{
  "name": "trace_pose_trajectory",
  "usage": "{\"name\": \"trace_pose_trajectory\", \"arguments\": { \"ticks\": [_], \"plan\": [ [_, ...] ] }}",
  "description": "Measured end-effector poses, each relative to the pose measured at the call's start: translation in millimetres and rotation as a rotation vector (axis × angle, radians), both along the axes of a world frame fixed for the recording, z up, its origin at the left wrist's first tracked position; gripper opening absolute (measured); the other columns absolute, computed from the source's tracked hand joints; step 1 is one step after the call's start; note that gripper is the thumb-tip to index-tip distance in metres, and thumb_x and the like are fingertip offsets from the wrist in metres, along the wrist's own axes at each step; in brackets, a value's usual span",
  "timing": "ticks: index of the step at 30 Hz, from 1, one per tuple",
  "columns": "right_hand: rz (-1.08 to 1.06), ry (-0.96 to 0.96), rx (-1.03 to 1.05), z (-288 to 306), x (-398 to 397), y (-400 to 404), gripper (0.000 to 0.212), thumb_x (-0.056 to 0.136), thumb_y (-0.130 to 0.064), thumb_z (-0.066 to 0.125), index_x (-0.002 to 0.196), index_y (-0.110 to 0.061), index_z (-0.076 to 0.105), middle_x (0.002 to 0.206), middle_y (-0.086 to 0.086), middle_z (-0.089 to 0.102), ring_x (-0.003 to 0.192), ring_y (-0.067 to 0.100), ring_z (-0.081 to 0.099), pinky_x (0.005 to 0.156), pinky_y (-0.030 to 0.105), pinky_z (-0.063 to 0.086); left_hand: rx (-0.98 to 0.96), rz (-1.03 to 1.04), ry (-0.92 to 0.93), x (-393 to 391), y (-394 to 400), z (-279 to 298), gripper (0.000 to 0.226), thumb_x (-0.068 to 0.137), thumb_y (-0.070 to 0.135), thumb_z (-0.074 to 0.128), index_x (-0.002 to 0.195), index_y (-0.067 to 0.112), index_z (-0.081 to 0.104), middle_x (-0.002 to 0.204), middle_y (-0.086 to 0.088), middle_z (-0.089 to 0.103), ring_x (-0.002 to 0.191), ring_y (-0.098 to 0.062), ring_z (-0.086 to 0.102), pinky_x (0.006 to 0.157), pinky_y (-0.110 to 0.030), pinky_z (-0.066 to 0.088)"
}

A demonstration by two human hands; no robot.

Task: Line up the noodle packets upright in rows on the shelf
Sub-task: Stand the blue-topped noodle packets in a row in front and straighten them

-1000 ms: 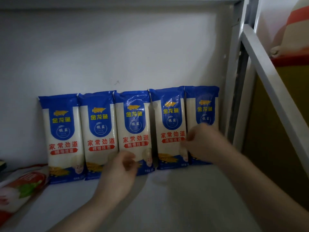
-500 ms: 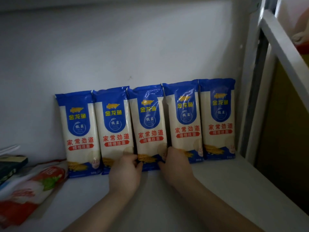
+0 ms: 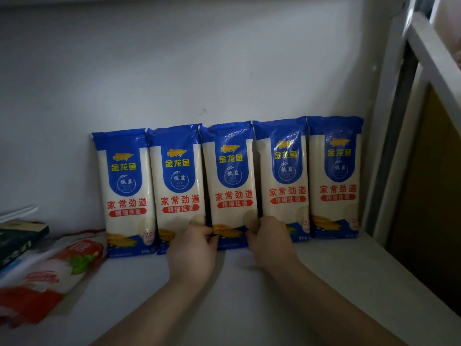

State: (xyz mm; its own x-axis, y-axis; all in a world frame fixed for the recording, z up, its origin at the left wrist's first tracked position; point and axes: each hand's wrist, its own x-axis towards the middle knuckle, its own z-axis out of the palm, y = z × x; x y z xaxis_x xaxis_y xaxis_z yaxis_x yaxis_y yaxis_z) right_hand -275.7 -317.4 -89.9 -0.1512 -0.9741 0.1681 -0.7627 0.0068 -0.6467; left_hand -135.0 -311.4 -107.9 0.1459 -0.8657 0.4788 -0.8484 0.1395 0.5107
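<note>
Several blue-and-white noodle packets stand upright in one row against the white back wall of the shelf (image 3: pixel 249 295). My left hand (image 3: pixel 192 248) and my right hand (image 3: pixel 272 240) hold the bottom corners of the middle packet (image 3: pixel 230 186), one on each side, fingers curled onto its lower edge. The leftmost packet (image 3: pixel 126 193) and the rightmost packet (image 3: pixel 335 178) stand untouched. My left hand also covers the foot of the second packet (image 3: pixel 178 191), and my right hand covers the foot of the fourth packet (image 3: pixel 284 181).
A red-and-white bag (image 3: pixel 42 278) lies flat at the left of the shelf, with a dark box (image 3: pixel 20 236) behind it. A white metal upright (image 3: pixel 384 146) and a slanted bar (image 3: pixel 439 71) close the right side. Bare shelf lies in front of the row.
My right hand came from the rightmost packets to the middle packet's lower right corner; my left hand settled on its lower left corner. The view shifted, so the row sits further right in frame.
</note>
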Motion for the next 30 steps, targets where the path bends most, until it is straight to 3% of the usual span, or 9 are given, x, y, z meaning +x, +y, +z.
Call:
{"name": "trace_pose_trajectory", "arguments": {
  "ticks": [7,10,14,18,26,30],
  "plan": [
    [-0.005,-0.097,-0.030,-8,1,-7,0.014,0.092,-0.017,0.055,0.089,-0.005,0.061,0.082,0.005,0.059,0.071,0.016,0.055,0.049,0.017,0.037,0.027,0.016,0.041,3,-1,3,0.017,0.090,0.025,0.058,0.089,0.019,0.074,0.085,0.004,0.070,0.078,-0.012,0.062,0.068,-0.030,0.053],
    [-0.015,-0.089,-0.019,-10,1,-9,0.016,0.091,-0.017,0.056,0.093,-0.003,0.064,0.088,0.008,0.066,0.078,0.019,0.064,0.060,0.024,0.050,0.018,0.016,0.042,3,-1,3,0.018,0.090,0.023,0.057,0.088,0.018,0.075,0.083,0.004,0.070,0.077,-0.012,0.061,0.066,-0.030,0.052],
    [-0.030,-0.109,-0.021,-12,0,-13,0.014,0.091,-0.016,0.057,0.094,-0.004,0.064,0.090,0.008,0.067,0.077,0.017,0.063,0.063,0.025,0.051,0.030,0.022,0.043,2,-1,4,0.017,0.090,0.023,0.057,0.089,0.019,0.074,0.083,0.005,0.070,0.077,-0.012,0.061,0.065,-0.029,0.052],
    [-0.034,-0.182,-0.036,-19,1,-13,0.014,0.090,-0.018,0.059,0.096,-0.007,0.066,0.093,0.007,0.069,0.083,0.017,0.068,0.075,0.032,0.058,0.005,0.027,0.034,0,2,3,0.018,0.091,0.024,0.057,0.094,0.020,0.074,0.088,0.005,0.072,0.080,-0.011,0.064,0.068,-0.029,0.054],
    [-0.049,-0.203,-0.088,-23,-3,-9,0.012,0.089,-0.017,0.060,0.095,-0.008,0.067,0.091,0.005,0.069,0.082,0.014,0.068,0.073,0.026,0.056,-0.021,0.022,0.063,-2,4,1,0.016,0.089,0.023,0.060,0.093,0.020,0.075,0.087,0.003,0.074,0.078,-0.010,0.065,0.064,-0.027,0.053],
    [-0.039,-0.234,-0.082,-20,-4,-8,0.014,0.088,-0.015,0.062,0.088,-0.003,0.068,0.087,0.009,0.071,0.079,0.018,0.069,0.072,0.032,0.059,-0.023,0.021,0.093,-3,3,-1,0.017,0.089,0.023,0.059,0.099,0.021,0.073,0.093,0.004,0.073,0.083,-0.010,0.064,0.063,-0.022,0.047]
  ]
}}
